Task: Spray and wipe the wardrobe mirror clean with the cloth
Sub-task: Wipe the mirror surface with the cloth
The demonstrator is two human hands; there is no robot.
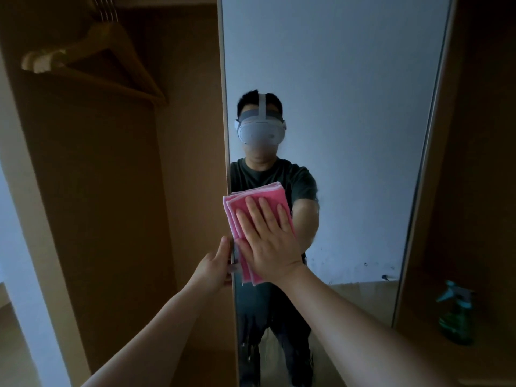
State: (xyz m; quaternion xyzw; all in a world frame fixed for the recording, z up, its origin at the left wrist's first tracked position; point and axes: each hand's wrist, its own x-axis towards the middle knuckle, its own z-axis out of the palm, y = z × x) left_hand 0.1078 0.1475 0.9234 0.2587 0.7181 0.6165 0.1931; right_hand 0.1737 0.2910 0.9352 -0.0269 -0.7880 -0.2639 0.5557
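Note:
The tall wardrobe mirror (349, 107) fills the middle of the head view and reflects me. A folded pink cloth (237, 216) lies flat against the glass near the mirror's left edge. My right hand (268, 241) presses on the cloth with its palm flat and fingers spread. My left hand (216, 265) grips the mirror door's left edge just below and left of the cloth. A teal spray bottle (455, 314) stands on a shelf to the right of the mirror, away from both hands.
The open wardrobe compartment on the left holds wooden hangers (92, 57) on a rail. A brown wardrobe panel (480, 163) flanks the mirror on the right. Specks and streaks (365, 265) show on the lower glass.

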